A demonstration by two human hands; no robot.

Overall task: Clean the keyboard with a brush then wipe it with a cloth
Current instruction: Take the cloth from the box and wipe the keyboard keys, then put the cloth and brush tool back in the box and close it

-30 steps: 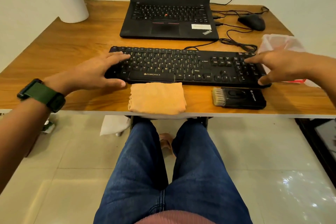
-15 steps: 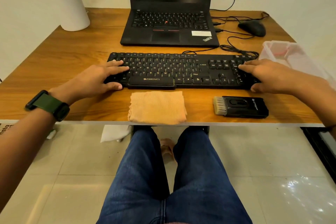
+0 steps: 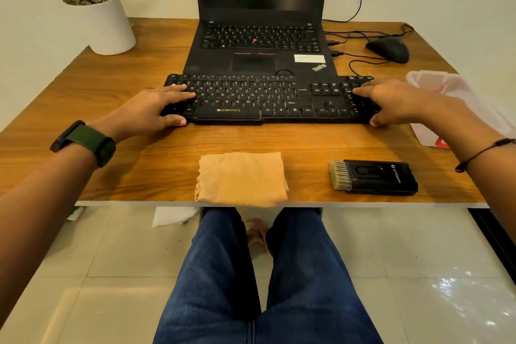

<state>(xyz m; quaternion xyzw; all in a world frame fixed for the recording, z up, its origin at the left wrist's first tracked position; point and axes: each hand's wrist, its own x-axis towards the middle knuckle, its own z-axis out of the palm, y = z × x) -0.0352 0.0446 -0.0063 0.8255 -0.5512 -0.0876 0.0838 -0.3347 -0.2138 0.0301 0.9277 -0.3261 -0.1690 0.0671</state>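
Keyboard: a black full-size keyboard lies across the middle of the tabletop, its far edge just beside a laptop.
Left hand: the left hand holds the keyboard's left end, fingers straight over the keys, thumb against the near edge.
Right hand: the right hand holds the right end likewise, thumb at the near corner.
Brush: a black-handled brush, pale bristles to the left, lies untouched near the tabletop's front edge, right side.
Cloth: a folded orange cloth sits at the front edge, centre.
Handling: the keyboard looks rigid and light, best held by its ends; the brush by its blocky handle; the cloth is soft and limp.
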